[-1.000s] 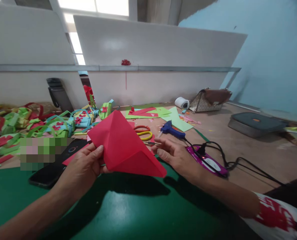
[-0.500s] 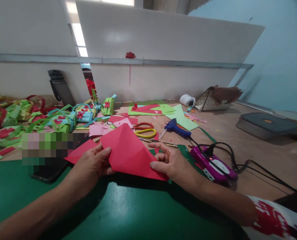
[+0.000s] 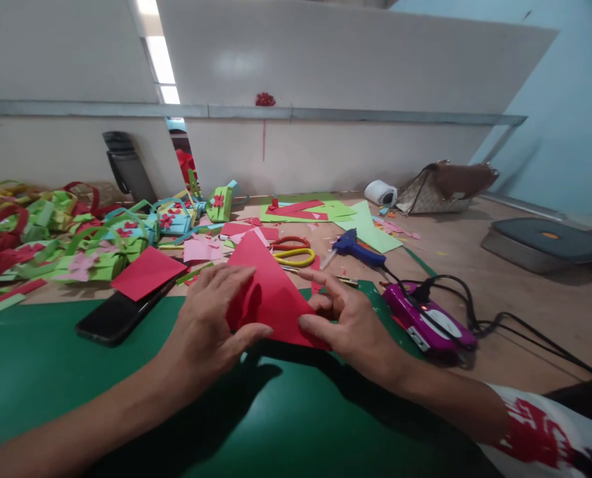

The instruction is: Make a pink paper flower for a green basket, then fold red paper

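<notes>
A creased sheet of red paper (image 3: 276,299) is raised above the green mat (image 3: 276,425). At its lower right corner, my right hand (image 3: 345,325) pinches it between thumb and fingers, the index finger lifted. My left hand (image 3: 216,318) is at the paper's left side, thumb and fingers apart and casting a shadow on it. A smaller red paper piece (image 3: 149,272) lies partly over a black phone (image 3: 119,322) on the left.
Beyond the paper lie yellow-handled scissors (image 3: 296,255), a blue glue gun (image 3: 358,249) and a purple power strip (image 3: 428,322) with black cables. Small paper bags (image 3: 96,255) are heaped at left, near a dark bottle (image 3: 129,169). A lidded container (image 3: 539,245) is at right.
My left hand has let go of the smaller red piece, which now rests by the phone, and has moved right, opening beside the creased sheet. My right hand keeps its pinch.
</notes>
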Demonstrator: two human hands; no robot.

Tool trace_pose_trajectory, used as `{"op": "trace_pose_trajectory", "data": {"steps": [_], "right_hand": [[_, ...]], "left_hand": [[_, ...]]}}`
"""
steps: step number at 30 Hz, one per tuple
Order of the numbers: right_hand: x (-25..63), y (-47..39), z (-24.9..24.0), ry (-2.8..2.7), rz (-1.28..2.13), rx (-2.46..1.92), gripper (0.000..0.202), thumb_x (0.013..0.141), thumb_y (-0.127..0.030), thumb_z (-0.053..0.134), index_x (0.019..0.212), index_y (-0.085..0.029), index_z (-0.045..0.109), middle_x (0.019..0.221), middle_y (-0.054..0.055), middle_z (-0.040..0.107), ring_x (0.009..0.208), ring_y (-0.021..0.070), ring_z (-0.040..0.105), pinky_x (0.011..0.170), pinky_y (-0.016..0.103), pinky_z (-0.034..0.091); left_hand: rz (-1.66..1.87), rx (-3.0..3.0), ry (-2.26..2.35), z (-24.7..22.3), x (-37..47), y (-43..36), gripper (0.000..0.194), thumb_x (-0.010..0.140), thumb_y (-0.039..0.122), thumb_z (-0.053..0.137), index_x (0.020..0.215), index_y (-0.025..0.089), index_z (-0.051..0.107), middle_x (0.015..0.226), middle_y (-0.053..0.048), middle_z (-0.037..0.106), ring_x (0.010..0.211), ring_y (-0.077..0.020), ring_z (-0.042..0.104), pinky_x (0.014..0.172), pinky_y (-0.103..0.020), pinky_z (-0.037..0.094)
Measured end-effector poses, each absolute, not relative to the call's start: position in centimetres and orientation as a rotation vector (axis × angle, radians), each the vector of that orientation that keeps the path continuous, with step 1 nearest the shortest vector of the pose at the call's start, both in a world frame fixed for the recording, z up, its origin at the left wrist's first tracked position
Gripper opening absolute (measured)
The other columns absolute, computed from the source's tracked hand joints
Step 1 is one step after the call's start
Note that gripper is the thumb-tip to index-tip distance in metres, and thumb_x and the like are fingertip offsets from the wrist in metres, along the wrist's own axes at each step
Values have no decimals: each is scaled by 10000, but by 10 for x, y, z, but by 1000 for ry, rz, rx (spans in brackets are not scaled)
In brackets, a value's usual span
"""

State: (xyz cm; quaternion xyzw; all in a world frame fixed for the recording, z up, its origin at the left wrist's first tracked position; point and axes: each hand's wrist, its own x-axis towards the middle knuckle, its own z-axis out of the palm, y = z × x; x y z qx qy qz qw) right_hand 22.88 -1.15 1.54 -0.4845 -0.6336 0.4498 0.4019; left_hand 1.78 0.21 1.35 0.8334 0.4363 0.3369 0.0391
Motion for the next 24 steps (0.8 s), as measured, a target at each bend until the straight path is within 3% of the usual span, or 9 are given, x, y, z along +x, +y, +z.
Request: {"op": "trace_pose_trajectory", "data": {"steps": [4, 7, 10, 13, 15, 17, 20, 22, 24], "right_hand": [[232, -12, 15, -1603, 1130, -1206, 497, 795, -195, 584, 1277, -164, 467, 564, -99, 452, 484, 68, 376, 458, 191, 286], [237, -10, 12, -1576, 1170, -1207, 447, 862, -270, 535, 1289, -162, 463, 524, -105, 398, 444, 68, 322, 429, 191, 255], [243, -6, 10, -1585, 1148, -1177, 356, 907, -297, 471, 1238, -175, 520, 611, -52, 539, 497, 90, 464, 468, 202, 372], [252, -3, 14, -1840, 794, -1032, 305, 902, -182, 427, 1169, -196, 574, 1041, 69, 651, 947, 172, 613, 785, 327, 511], [256, -1, 21, -2060, 490, -880, 407, 847, -89, 466, 1234, -196, 535, 1332, 115, 507, 1267, 204, 437, 1018, 418, 396], [258, 4, 30, -2214, 307, -801, 480, 813, -71, 535, 1279, -179, 503, 1443, 143, 385, 1382, 228, 269, 1104, 478, 265], [254, 12, 42, -2276, 341, -829, 388, 772, -147, 662, 1153, -184, 597, 1342, 126, 519, 1343, 271, 332, 1096, 533, 231], [248, 17, 49, -2233, 543, -885, 214, 761, -174, 674, 974, -198, 660, 1141, 64, 650, 1183, 257, 502, 1030, 482, 343], [244, 20, 55, -2170, 718, -954, 73, 797, -172, 604, 838, -193, 660, 937, 18, 689, 925, 201, 614, 837, 360, 478]], "left_hand": [[1008, 2417, 1213, 14, 26, 2, 54, 782, 252, 647, 780, 199, 648, 755, -37, 684, 755, -224, 610, 728, -352, 445], [1090, 2264, 1134, 14, 27, 1, 63, 787, 229, 633, 725, 218, 633, 715, -17, 687, 679, -193, 626, 679, -304, 449], [1134, 2179, 1093, 13, 24, -1, 67, 823, 222, 588, 802, 228, 652, 733, -13, 680, 673, -180, 621, 633, -274, 451], [1222, 2096, 1097, 15, 21, -4, 65, 818, 192, 579, 798, 225, 631, 695, 8, 609, 625, -144, 555, 581, -236, 429], [1286, 1928, 1071, 18, 21, -6, 60, 808, 193, 603, 760, 224, 584, 652, 32, 550, 569, -116, 488, 529, -206, 401], [1300, 1693, 981, 23, 23, -8, 78, 809, 230, 632, 780, 224, 560, 654, 40, 549, 568, -108, 488, 520, -191, 404], [1312, 1355, 836, 31, 27, -9, 186, 797, 306, 682, 922, 227, 568, 756, 20, 625, 663, -133, 587, 609, -221, 479], [1327, 1187, 774, 35, 28, -8, 294, 770, 334, 716, 988, 216, 559, 765, 9, 648, 666, -148, 623, 628, -251, 509], [1328, 1055, 760, 38, 26, -6, 334, 735, 325, 746, 973, 199, 547, 713, 10, 652, 624, -155, 640, 601, -267, 526]]}}
